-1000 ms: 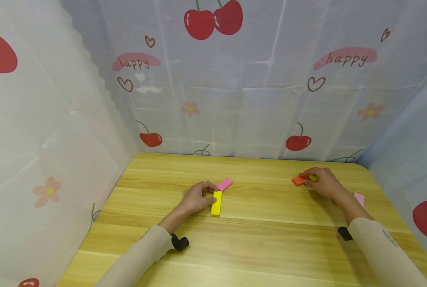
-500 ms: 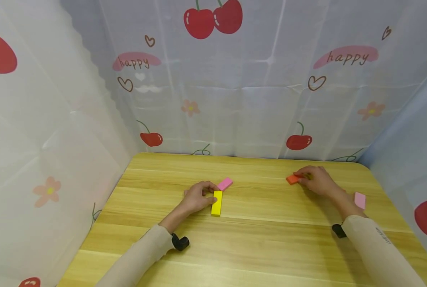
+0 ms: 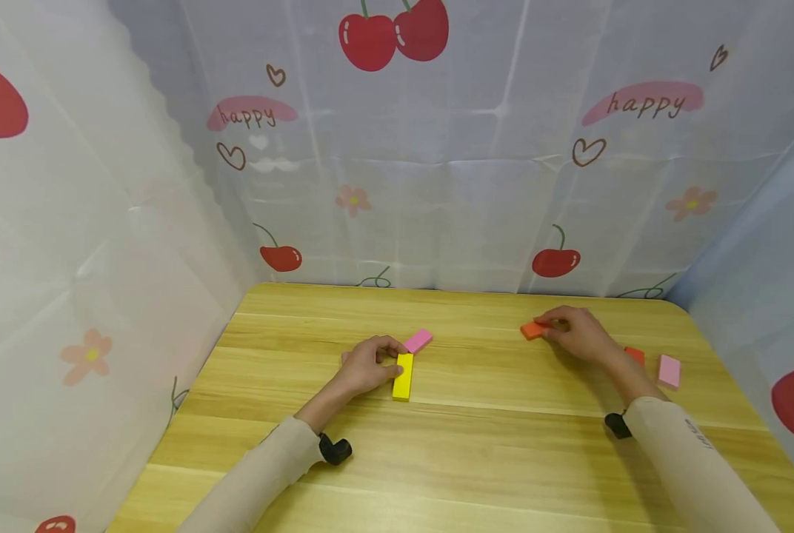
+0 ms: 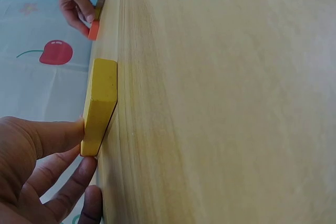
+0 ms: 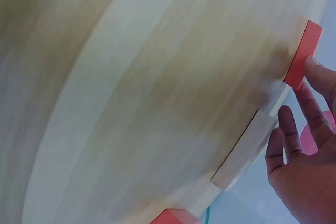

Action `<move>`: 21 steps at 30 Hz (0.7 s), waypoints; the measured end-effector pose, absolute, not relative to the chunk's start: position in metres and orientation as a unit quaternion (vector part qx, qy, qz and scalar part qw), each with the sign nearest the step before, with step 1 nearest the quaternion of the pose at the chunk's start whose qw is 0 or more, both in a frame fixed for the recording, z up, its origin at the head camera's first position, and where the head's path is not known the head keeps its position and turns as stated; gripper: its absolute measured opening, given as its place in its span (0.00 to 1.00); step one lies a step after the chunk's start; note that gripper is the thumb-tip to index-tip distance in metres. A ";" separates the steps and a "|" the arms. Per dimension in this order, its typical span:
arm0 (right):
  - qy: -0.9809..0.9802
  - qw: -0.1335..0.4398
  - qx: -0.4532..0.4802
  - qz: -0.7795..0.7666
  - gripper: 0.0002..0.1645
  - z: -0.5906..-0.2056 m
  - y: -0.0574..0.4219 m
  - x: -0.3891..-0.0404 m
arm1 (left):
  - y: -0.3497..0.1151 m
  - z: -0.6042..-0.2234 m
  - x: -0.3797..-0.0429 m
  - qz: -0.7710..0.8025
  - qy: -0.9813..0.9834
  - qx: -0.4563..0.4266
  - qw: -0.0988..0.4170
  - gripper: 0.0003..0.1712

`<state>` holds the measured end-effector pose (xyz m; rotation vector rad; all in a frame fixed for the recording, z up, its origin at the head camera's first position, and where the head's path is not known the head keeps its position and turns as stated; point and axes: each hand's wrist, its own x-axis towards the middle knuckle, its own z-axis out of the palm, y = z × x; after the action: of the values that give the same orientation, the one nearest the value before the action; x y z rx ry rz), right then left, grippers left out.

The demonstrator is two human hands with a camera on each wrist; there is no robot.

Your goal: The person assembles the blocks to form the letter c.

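Note:
My left hand (image 3: 369,366) pinches a yellow block (image 3: 403,379) at its far end. In the left wrist view the thumb lies on one side of this yellow block (image 4: 103,98), with fingertips at its near end. Just past the left fingertips lies a pink block (image 3: 419,340). Farther right, my right hand (image 3: 578,334) holds an orange block (image 3: 532,330) between thumb and finger. The right wrist view shows this orange block (image 5: 304,53) low on the wood, and a plain wooden block (image 5: 244,150) beside the curled outer fingers. In the head view the right hand hides that wooden block.
A red block (image 3: 635,355) lies beside the right forearm, and a light pink block (image 3: 669,371) farther right. All rest on a wood-grain table (image 3: 477,459). A cherry-print curtain (image 3: 437,207) stands behind the table's back edge and along both sides.
My right hand has slid left with the orange block, in short steps. The red block by the right forearm has come into sight. The left hand and yellow block stay where they were.

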<state>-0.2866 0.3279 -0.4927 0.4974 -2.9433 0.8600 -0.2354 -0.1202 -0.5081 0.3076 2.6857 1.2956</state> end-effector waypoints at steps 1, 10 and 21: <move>-0.948 0.015 0.157 0.276 0.18 -0.493 0.327 -0.287 | -0.120 -0.508 -0.235 0.431 0.894 0.103 0.071 0.13; -0.949 0.007 0.131 0.287 0.20 -0.495 0.318 -0.288 | -0.121 -0.508 -0.235 0.435 0.892 0.103 0.070 0.13; -0.942 -0.003 0.132 0.308 0.19 -0.497 0.308 -0.290 | -0.121 -0.509 -0.236 0.428 0.896 0.098 0.073 0.13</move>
<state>-0.2904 0.3082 -0.4970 0.4142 -2.9647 0.9697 -0.2356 -0.1207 -0.5086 0.2938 2.6893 1.2850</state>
